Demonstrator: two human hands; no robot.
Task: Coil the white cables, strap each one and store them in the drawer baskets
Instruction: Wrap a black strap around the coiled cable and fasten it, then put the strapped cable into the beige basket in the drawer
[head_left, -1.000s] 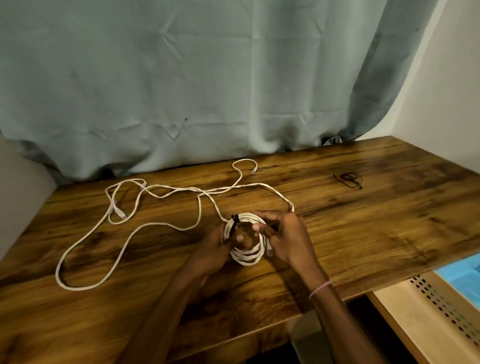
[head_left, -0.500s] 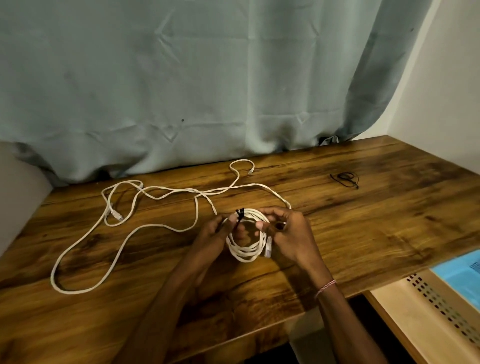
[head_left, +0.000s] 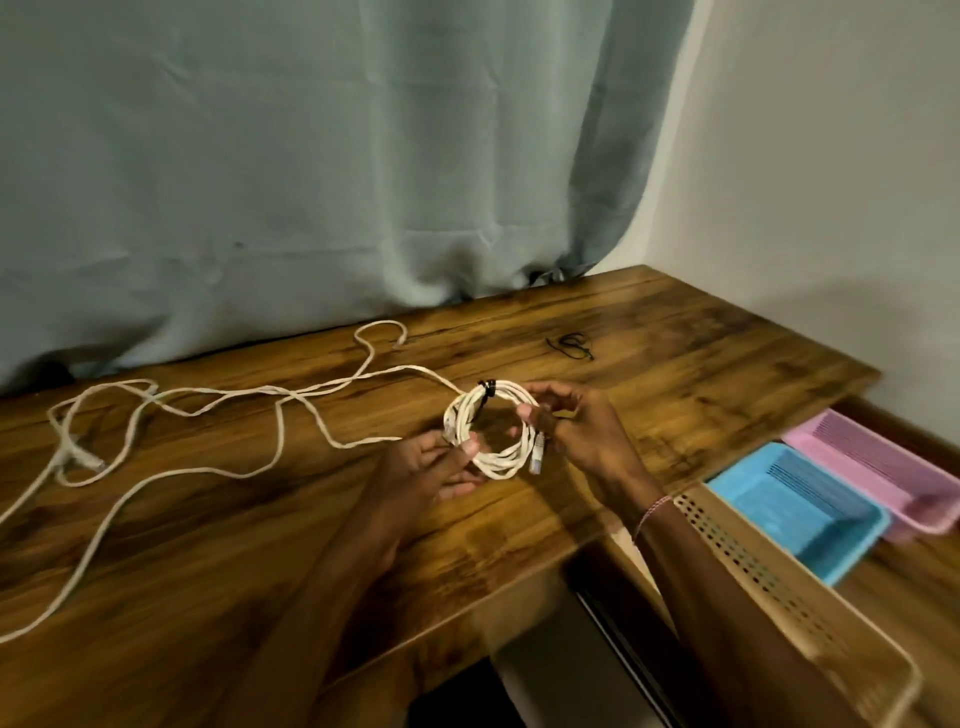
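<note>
Coiled cable (head_left: 493, 434) looks light and springy, apt to loosen unless gripped across all its turns, best near the black strap (head_left: 486, 399). It sits over the table (head_left: 675, 395), towards its front edge. The left hand (head_left: 431, 470) pinches the near-left arc, and the right hand (head_left: 576, 431) has its fingers curled round the right side.

Black strap (head_left: 487, 388) now sits cinched round the cable coil (head_left: 497, 460); left hand (head_left: 427, 470) has dropped lower, and the blue basket (head_left: 779, 501) and pink basket (head_left: 883, 467) swing into view.

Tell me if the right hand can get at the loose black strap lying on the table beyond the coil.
Probably yes: only bare table lies between the right hand and the black strap, though that hand grips the coil.
</note>
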